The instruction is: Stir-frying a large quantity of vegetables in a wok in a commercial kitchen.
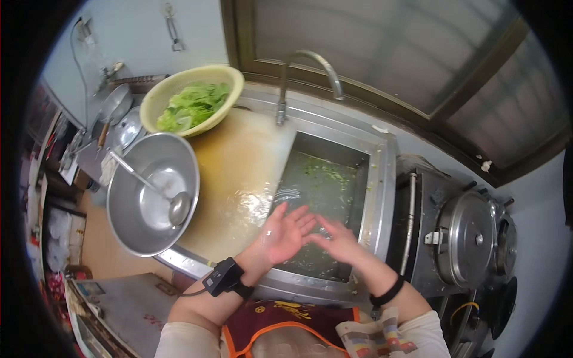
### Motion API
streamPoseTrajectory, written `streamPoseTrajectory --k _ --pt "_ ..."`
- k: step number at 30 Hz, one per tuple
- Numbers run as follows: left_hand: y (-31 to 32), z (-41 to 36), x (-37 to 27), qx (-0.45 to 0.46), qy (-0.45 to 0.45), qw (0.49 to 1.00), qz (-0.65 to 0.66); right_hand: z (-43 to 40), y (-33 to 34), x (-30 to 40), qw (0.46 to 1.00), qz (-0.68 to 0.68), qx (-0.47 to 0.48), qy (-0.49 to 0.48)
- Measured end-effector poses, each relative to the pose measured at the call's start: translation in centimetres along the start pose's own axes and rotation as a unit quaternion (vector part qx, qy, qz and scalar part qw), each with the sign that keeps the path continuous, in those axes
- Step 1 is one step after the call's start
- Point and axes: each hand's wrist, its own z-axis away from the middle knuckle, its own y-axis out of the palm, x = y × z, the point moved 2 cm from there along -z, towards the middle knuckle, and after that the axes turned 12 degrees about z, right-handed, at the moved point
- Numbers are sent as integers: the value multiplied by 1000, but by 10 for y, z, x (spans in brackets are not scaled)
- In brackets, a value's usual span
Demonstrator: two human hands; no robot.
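Observation:
Palm up and wet, my left hand (pixel 285 235) is over the near left side of a steel sink (pixel 380 197), its fingers apart and holding nothing. Close beside it, my right hand (pixel 336 241) reaches in from the right with thumb and fingers spread, also holding nothing. The fingertips of the two hands meet or nearly meet; I cannot tell which. Below them the sink holds murky water (pixel 309 197), with green leaf scraps (pixel 331 172) floating toward the far side. A wet cutting board (pixel 233 179) lies left of the water.
A curved faucet (pixel 313 56) rises behind the sink. At the left are a steel bowl (pixel 152 197) with a ladle (pixel 179 208) inside, and a yellow colander (pixel 147 112) of leafy greens (pixel 194 105). On the right, a lidded steel pot (pixel 468 239) sits on a stove.

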Motion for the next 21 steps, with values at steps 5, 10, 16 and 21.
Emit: streamPoseTrajectory --k 5,10,16,21 --pt "-5 50 -19 40 21 993 -113 43 3 -4 999 32 -18 -15" --pt "-31 115 -40 -34 79 947 -311 83 -11 35 985 32 171 -9" --pt "-86 231 -70 -133 188 906 -356 103 -11 19 988 39 141 -56" --pt "-159 343 -90 -425 343 727 -415 93 -12 36 945 -236 227 9"
